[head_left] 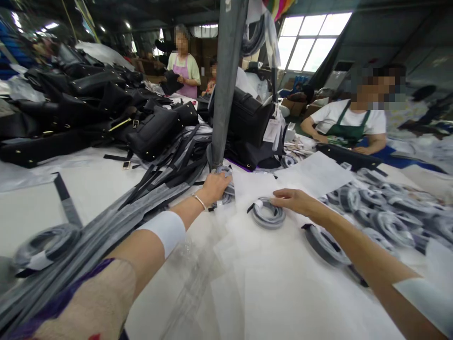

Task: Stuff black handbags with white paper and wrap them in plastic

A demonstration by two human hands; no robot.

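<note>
My left hand (pixel 215 186) reaches to the foot of the metal post. Its fingers curl over a coiled grey strap (pixel 229 190) there, and part of the coil is hidden under the hand. Lying on white paper, another coiled strap (pixel 269 222) has a white band round one side and a black end sticking out. My right hand (pixel 295 200) is at the upper right edge of that coil, fingers stretched out and fingertips touching it. Below my right forearm rests a further coiled strap (pixel 323 248), partly covered by the arm.
The metal post (pixel 226 85) rises from the table. Black bags (pixel 155 130) are heaped at the left, with long loose straps (pixel 141 208) beneath. Many coiled straps (pixel 392 222) lie right. Two people, in a pink apron (pixel 184 78) and a green apron (pixel 348 125), handle black pieces.
</note>
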